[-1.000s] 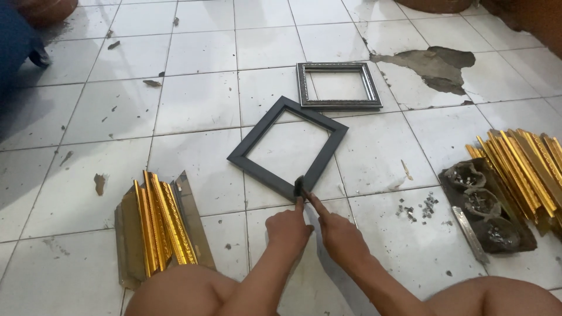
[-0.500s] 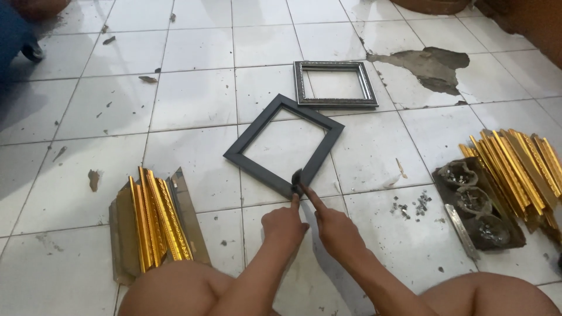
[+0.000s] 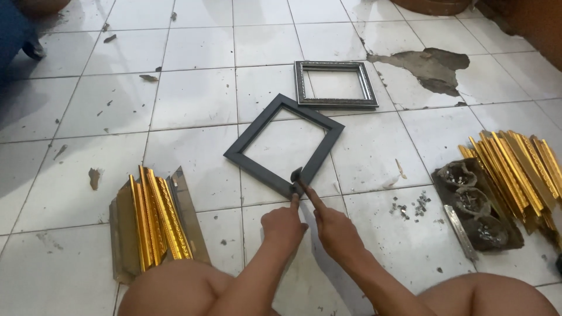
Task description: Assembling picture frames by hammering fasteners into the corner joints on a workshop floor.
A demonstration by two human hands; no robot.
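While both forearms stretch forward between the knees, the left hand [image 3: 282, 225] lies knuckles up, fingers curled loosely, its forefinger touching the near corner of the black frame [image 3: 284, 144]. Just beside it, the right hand [image 3: 335, 229] points its forefinger at the same corner, where a small dark tool [image 3: 296, 176] stands; whether it grips the tool I cannot tell. That frame lies flat on the floor [image 3: 193, 82], turned diamond-wise, a grey frame [image 3: 335, 85] just beyond it. Gold mouldings [image 3: 155, 219] lie toward the left edge.
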